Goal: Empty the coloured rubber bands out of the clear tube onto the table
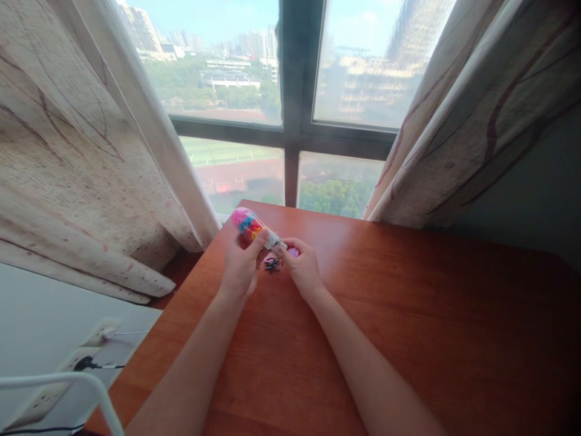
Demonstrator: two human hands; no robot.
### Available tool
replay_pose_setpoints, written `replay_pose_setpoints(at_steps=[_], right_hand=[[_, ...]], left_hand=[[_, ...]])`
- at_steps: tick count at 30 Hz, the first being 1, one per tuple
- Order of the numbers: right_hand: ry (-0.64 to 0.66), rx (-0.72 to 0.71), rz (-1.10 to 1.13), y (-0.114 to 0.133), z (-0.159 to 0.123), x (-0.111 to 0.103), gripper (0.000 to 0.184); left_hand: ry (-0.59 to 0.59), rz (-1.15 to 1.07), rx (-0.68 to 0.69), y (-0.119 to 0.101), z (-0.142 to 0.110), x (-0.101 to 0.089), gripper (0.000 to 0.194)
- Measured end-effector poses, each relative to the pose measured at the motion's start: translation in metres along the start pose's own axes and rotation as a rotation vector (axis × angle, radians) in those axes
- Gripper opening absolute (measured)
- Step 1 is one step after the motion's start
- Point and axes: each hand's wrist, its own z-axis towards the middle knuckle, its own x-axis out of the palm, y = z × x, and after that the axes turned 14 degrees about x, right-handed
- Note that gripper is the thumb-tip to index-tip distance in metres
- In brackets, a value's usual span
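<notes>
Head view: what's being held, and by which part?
A colourful container: left hand around its body, right hand at its whitish end, by a purple piece.

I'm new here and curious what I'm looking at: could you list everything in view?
table: one, reddish-brown, foreground
container: one, clear with multicoloured contents, centre
purple object: one, purple, beside container
small pieces: several, dark, on table
window: one, grey-framed, behind table
curtains: two, pale patterned, flanking window
sports field: one, green, outside
trees: many, green, outside
buildings: several, pale, outside
wall: one, whitish, lower left
sockets: several, white, on wall
plugs: two, black and white, in sockets
curved tube: one, white, lower-left corner
left hand: one, bare, grip around container
right hand: one, bare, grip at container's pale end
</notes>
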Motion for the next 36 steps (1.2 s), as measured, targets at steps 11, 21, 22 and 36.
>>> replay_pose_setpoints(at_steps=[11,21,22,36], right_hand=[[0.026,-0.056,-0.168,0.002,0.0,-0.002,0.029],[0.099,-0.107,-0.335,-0.002,0.013,-0.027,0.048],[0.075,-0.116,-0.35,-0.001,0.017,-0.029,0.047],[0.028,-0.373,-0.748,0.023,0.095,0.015,0.03]], left_hand=[[-0.058,0.051,0.069,0.004,0.005,-0.005,0.047],[-0.108,0.052,0.091,0.002,0.009,-0.007,0.045],[-0.108,0.052,0.089,0.002,0.008,-0.007,0.044],[0.003,-0.019,0.078,0.015,0.083,-0.03,0.034]])
